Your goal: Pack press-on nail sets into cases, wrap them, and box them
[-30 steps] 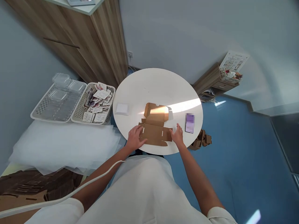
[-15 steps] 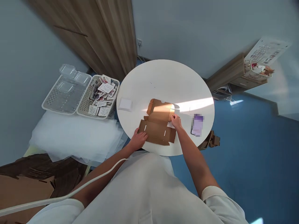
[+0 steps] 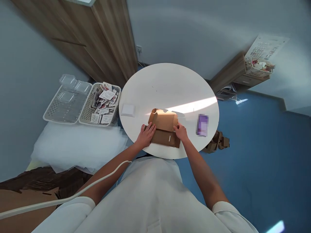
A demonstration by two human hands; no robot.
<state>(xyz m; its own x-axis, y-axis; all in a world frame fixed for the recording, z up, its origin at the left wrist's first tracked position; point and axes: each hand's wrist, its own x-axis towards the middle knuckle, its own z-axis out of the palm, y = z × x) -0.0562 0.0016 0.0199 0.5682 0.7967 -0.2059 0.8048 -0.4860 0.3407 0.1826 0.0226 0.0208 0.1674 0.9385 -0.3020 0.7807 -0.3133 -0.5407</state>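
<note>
A brown cardboard mailer box [image 3: 164, 121], partly folded, lies near the front edge of the round white table [image 3: 167, 81]. Its far panel is tilted up with side flaps raised; the near panel, with a white slot, lies lower. My left hand [image 3: 145, 136] rests on the left side of the cardboard, fingers stretched out and thumb apart. At the right edge, my right hand [image 3: 181, 132] pinches the cardboard by the corner where the two panels meet. The fingertips of that hand are partly hidden.
A white square packet [image 3: 128, 110] lies on the table's left, a blurred purple phone-like object [image 3: 202, 125] on its right. Beyond the left edge stand a basket of printed cards [image 3: 103, 105] and a basket of clear plastic trays [image 3: 68, 106], above translucent sheets [image 3: 77, 142]. Small cardboard boxes [image 3: 216, 142] sit at lower right.
The far panel of the mailer box has been folded up toward me, and its side flaps now stand. My left hand has moved up, its fingers spreading. The view has shifted slightly.
</note>
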